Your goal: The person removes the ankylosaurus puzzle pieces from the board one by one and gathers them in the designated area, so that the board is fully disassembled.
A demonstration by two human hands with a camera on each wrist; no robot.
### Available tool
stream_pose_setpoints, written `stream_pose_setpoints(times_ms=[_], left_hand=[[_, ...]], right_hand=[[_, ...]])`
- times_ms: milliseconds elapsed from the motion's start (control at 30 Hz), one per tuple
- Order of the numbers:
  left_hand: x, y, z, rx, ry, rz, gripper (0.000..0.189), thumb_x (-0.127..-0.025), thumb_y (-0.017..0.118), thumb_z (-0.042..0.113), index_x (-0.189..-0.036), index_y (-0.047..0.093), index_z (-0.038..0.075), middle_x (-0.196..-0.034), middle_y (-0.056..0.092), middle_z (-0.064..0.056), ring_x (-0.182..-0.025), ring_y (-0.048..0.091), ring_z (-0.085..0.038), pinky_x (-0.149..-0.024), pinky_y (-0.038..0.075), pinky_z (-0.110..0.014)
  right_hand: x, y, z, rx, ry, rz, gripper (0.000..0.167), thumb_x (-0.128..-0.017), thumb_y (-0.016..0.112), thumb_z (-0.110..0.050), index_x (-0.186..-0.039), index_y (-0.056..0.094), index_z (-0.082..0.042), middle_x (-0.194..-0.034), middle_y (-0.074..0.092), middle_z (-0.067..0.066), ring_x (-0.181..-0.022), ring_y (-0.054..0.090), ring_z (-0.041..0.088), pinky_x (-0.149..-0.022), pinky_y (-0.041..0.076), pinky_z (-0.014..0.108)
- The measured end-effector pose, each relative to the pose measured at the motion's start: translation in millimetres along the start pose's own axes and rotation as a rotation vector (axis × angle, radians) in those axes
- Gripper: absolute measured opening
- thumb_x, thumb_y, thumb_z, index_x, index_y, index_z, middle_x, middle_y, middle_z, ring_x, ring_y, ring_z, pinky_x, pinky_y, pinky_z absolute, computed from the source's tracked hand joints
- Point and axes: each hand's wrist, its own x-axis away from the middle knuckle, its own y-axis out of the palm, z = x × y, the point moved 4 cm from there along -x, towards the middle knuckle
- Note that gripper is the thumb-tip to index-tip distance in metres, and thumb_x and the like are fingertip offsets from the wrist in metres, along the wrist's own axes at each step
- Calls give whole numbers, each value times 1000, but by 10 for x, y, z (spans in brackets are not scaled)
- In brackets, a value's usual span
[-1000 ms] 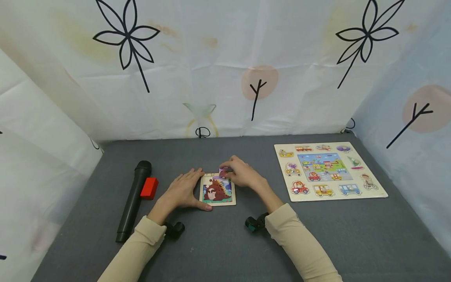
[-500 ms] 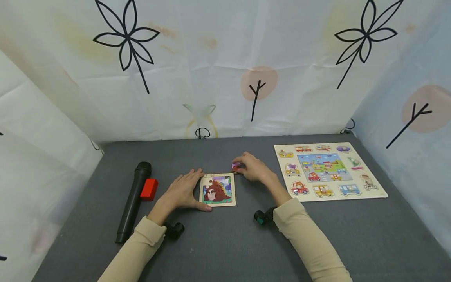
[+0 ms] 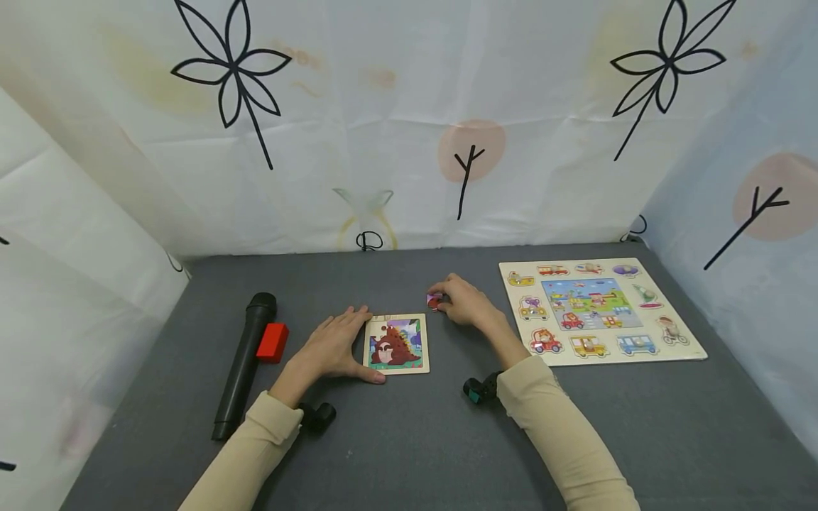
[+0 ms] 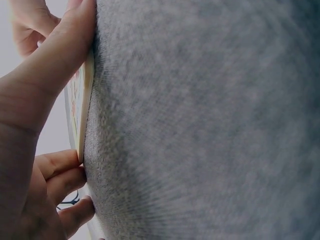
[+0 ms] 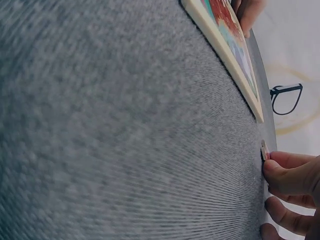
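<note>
A small square jigsaw puzzle in a light wooden frame shows a brown spiny animal; bare wood shows at its upper left. My left hand lies along its left side with the fingers extended. In the left wrist view, the thumb touches one edge of the frame and a fingertip touches its corner. Up and right of the puzzle, my right hand pinches a small purple and red puzzle piece between thumb and finger. The piece is at the tabletop, apart from the frame; the fingers partly hide it.
A black microphone lies at the left, with a red block beside it. A large wooden vehicle puzzle board lies at the right on the grey table. Patterned cloth stands behind.
My right hand has carried the puzzle piece from the puzzle's upper edge rightward and down to the tabletop. The left hand and the puzzle stay in place.
</note>
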Motion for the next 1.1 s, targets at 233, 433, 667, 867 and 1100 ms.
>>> stream_pose_setpoints(times_ms=[233,433,667,867,1100], left_hand=[[7,-6,-3,-2,2,9,122,-63,86,71,-156,39,7,-167,33,-17,-156,29,-40,-124,24,-65],[2,-9,-1,7,-5,7,122,-64,86,70,-156,39,7,-167,33,-17,-156,29,-40,-124,23,-65],[5,-7,5,8,-5,5,122,-63,86,70,-156,39,7,-167,33,-17,-156,29,-40,-124,23,-66],[8,-1,-5,15,-9,-2,122,-64,87,69,-157,38,7,-167,32,-17,-156,28,-40,-124,22,-66],[-5,-7,-7,6,-9,-15,122,-65,87,69,-157,37,6,-168,31,-17,-157,27,-40,-124,23,-65]], right_hand=[[-13,18,7,10,9,2,34,-101,64,-10,-134,67,-10,-120,60,15,-93,57,24,-70,45,35],[-14,11,6,9,17,-4,35,-101,63,-9,-136,67,-10,-119,60,15,-92,56,24,-68,43,33],[-8,13,1,10,20,-8,35,-101,62,-9,-136,67,-11,-118,60,16,-89,54,23,-67,40,31],[-20,22,4,6,4,2,40,-101,62,-8,-141,62,-10,-120,60,17,-90,55,24,-68,42,34],[5,5,-10,-16,-3,43,45,-98,68,-11,-143,60,-10,-123,61,18,-101,60,28,-81,53,46]])
